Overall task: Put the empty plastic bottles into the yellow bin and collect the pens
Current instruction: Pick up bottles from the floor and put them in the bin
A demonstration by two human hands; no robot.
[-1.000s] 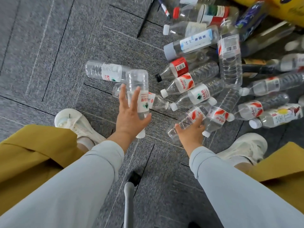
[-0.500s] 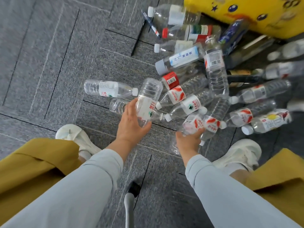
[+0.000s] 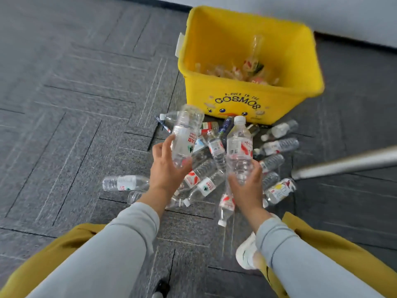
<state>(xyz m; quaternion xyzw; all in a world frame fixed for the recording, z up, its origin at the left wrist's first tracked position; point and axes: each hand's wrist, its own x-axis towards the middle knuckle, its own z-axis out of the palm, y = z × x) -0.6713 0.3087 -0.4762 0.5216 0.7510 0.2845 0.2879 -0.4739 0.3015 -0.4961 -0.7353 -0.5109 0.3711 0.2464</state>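
Note:
My left hand (image 3: 166,168) grips a clear plastic bottle (image 3: 186,134) held base-up above the floor. In my right hand (image 3: 246,186) is a second clear bottle (image 3: 239,147) with a white cap pointing up; a third bottle (image 3: 226,206) hangs cap-down under that hand. Several empty bottles (image 3: 277,147) lie in a pile on the grey carpet beneath both hands. The yellow bin (image 3: 240,100) stands just beyond the pile, with several bottles inside. A pen (image 3: 164,125) lies at the pile's far left edge, and a dark pen (image 3: 152,141) rests beside it.
A lone bottle (image 3: 124,182) lies left of the pile. A grey metal tube (image 3: 343,164) reaches in from the right edge. My white shoe (image 3: 247,252) stands by the pile's near side. A white wall runs behind the bin.
Both hands have lifted their bottles off the pile and raised them upright. The view has tilted up, so the whole yellow bin now shows.

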